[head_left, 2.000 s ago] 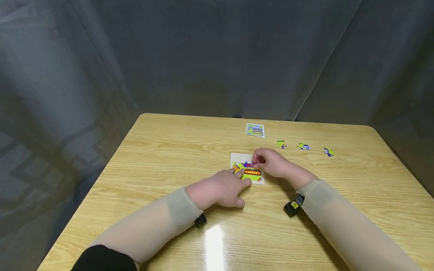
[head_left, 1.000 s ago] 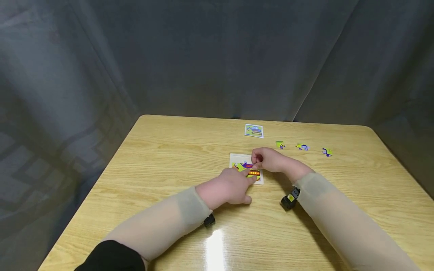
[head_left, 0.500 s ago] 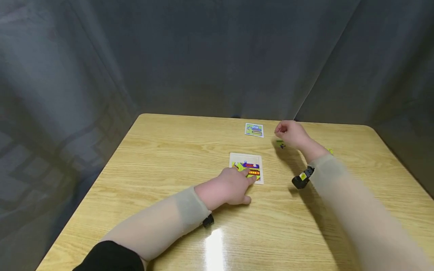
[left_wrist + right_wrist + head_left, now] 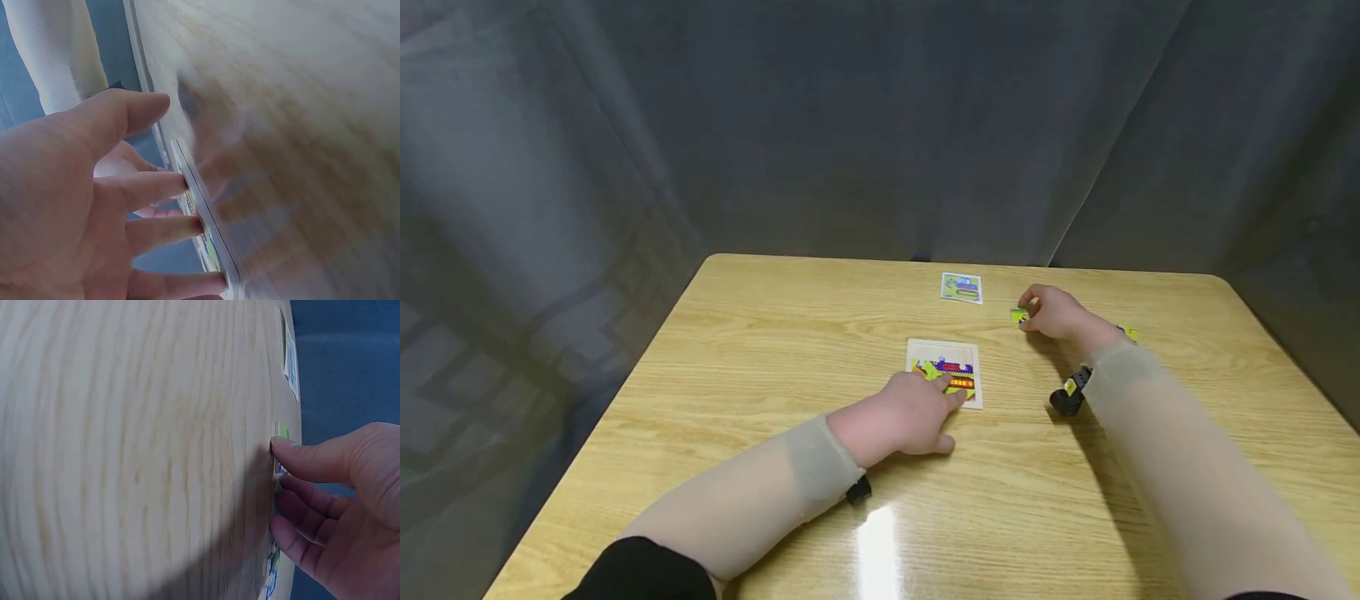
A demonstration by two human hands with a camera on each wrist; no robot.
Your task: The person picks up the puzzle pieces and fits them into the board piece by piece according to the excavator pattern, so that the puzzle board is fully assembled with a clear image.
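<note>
The left hand [image 4: 904, 414] lies on the counter [image 4: 760, 350] with straight fingers [image 4: 164, 187] pressing the near left edge of the puzzle tray [image 4: 945, 371]; its grip is released, holding nothing. The tray sits mid-counter, partly filled with bright pieces. The right hand [image 4: 1056, 312] is far right of the tray, its fingertips [image 4: 282, 445] on a green piece [image 4: 1018, 316] that lies flat on the counter. The thumb and fingers bend toward the piece, but whether the grip has clenched on it cannot be told. Another piece [image 4: 1127, 333] peeks out to the right of that forearm. A small picture card [image 4: 962, 287] lies far of the tray, just left of the right hand. A grey curtain [image 4: 880, 125] hangs behind the counter.
</note>
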